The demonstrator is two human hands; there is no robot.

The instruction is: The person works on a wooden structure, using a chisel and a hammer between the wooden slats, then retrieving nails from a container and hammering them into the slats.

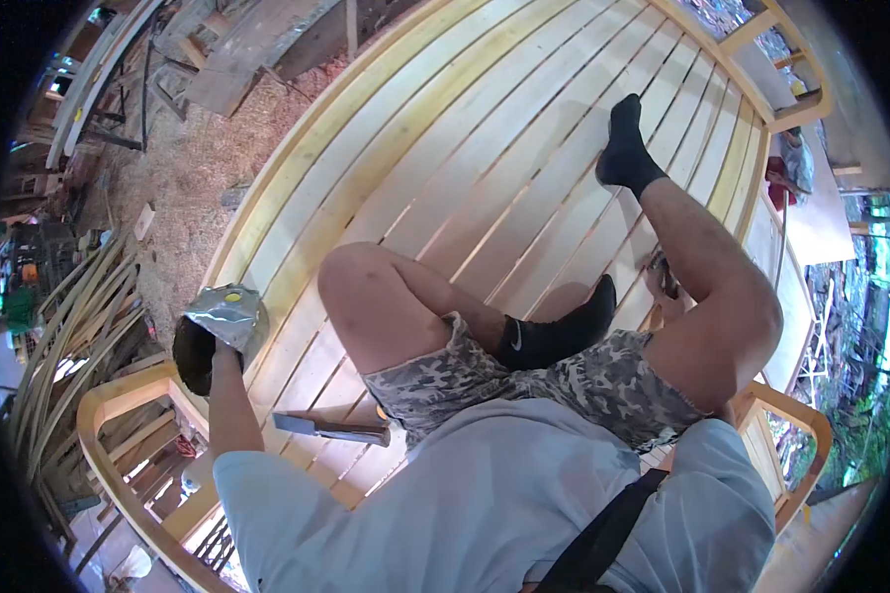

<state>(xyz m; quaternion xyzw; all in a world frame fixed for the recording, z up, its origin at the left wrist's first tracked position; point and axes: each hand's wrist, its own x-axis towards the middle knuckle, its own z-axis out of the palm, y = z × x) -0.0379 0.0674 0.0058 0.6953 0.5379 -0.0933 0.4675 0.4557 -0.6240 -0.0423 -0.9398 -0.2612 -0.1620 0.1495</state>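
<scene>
My left forearm reaches into a silvery metal can with a dark opening, at the left edge of the slatted wooden surface. The fingers of my left hand are hidden inside it. Under my bent right knee, my right hand shows in part, closed round a small dark object that I cannot make out. A flat metal-bladed tool lies on the slats beside my left thigh.
My legs, in black socks, rest bent on the slats. Curved wooden frames stand at the left and right edges. Long thin wood strips and boards lie on the ground at left. Red and grey cloth shows at the upper right.
</scene>
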